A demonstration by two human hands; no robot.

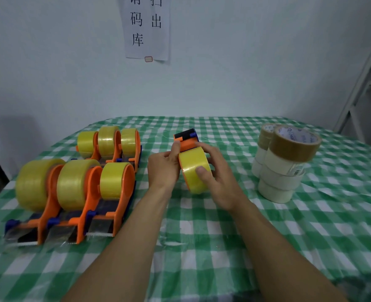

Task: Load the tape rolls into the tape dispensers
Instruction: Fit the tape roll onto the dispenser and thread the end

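The left hand (pixel 164 168) was curled round the near side of an orange dispenser (pixel 188 143), its thumb lying up along the orange body. The right hand (pixel 218 173) clamped a yellow tape roll (pixel 193 168), with the thumb pressed flat on the tape's outer band and the fingers wrapped over the far side. The roll sat against the dispenser between the two hands, above the middle of the green checked tablecloth (pixel 202 236); whether it was fully seated on the hub could not be told. To the left, well apart from the hands, six loaded dispensers (pixel 75 192) stood in two rows of three. To the right stood stacked spare rolls (pixel 278 179), pale ones below and a tilted brown roll (pixel 293 147) on top. A paper sign (pixel 147 29) hung on the wall behind.
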